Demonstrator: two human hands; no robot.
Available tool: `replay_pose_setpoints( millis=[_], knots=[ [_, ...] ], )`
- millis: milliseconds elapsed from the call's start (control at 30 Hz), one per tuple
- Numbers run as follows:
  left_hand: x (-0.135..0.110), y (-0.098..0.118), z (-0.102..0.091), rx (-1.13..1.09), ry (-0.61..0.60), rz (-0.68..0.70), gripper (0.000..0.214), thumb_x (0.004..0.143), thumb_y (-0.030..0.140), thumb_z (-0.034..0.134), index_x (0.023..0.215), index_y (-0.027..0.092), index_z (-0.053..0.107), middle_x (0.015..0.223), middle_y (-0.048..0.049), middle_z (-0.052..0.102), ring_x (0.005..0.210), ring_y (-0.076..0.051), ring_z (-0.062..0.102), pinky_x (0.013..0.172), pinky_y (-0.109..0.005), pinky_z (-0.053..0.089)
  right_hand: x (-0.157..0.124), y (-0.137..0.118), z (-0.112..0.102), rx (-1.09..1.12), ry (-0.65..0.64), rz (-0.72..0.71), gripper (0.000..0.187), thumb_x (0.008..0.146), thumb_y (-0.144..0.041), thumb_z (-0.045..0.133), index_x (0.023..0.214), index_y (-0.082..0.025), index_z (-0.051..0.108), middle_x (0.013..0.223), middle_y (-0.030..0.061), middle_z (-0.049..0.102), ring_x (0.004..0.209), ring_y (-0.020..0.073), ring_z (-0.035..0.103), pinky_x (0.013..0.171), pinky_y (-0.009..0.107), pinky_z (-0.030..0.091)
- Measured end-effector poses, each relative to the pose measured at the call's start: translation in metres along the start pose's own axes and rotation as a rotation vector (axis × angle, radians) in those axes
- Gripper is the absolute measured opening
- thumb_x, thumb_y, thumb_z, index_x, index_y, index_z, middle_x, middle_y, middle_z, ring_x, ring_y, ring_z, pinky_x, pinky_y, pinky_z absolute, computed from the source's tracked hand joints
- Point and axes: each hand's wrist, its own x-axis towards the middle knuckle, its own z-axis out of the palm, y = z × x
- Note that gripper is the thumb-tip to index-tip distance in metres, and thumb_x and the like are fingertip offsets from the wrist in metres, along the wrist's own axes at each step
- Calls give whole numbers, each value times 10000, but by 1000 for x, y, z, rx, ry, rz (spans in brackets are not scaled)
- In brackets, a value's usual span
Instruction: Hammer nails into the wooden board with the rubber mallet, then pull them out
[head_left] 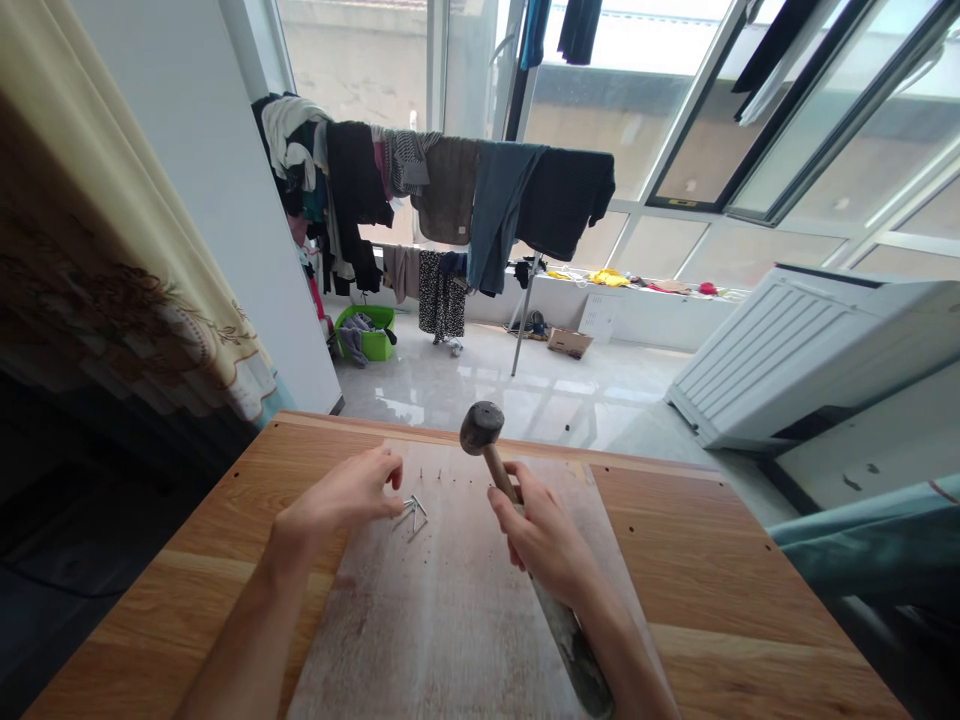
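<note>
My right hand (541, 525) is wrapped around the handle of a rubber mallet (482, 428). Its dark head is raised over the far part of a pale, worn board (450, 620), and the grip end points back toward me. My left hand (352, 490) hovers at the board's left side, fingers curled with a gap between them, right beside a small pile of loose nails (415, 517). I see nothing held in it. Just beyond the pile, two thin nails (439, 474) stand upright in the board. Small dark holes dot the board nearby.
The board lies on a wooden table (720, 600). Past its far edge are a drying rack with clothes (510, 200), a green basket (380, 345) and a cardboard box (570, 343). A curtain (142, 220) hangs at left; a white appliance (795, 350) stands at right.
</note>
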Motion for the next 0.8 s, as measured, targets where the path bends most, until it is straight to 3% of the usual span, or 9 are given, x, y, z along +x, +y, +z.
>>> replay_pose_setpoints(
  millis=[267,500,600,700,800],
  knots=[
    [5,0,21,17,-22,24,92,646,146,626,675,230,607,742,-7,645,673,-181,559,560,-287,308,-1,-1,-2,-7,11,-4,231,1006,-379,448,1150,-214,521,667,-75,501,407,109,552,372,221,430],
    [2,14,9,8,-60,25,104,613,114,589,633,213,567,734,1,624,642,-153,533,538,-265,298,-2,-3,-2,-14,0,-6,218,1002,-360,452,1153,-215,516,680,-72,517,407,98,548,373,208,427],
    [-1,20,1,-78,-48,40,83,673,132,567,654,212,555,650,25,592,602,-143,526,534,-256,313,-2,-3,-3,0,0,-6,227,995,-374,470,1150,-216,523,669,-77,516,409,104,550,375,212,427],
    [2,25,-1,-204,34,122,80,770,152,557,727,210,591,694,30,619,644,-137,561,584,-248,379,-1,-1,-4,0,11,-7,216,992,-369,476,1134,-215,529,680,-76,521,400,95,542,374,209,421],
    [12,32,7,-244,198,246,118,847,148,564,788,210,645,790,12,653,738,-145,597,689,-264,437,0,1,-5,-11,16,-8,213,995,-363,462,1135,-216,527,672,-76,518,397,99,547,369,209,421]
  ],
)
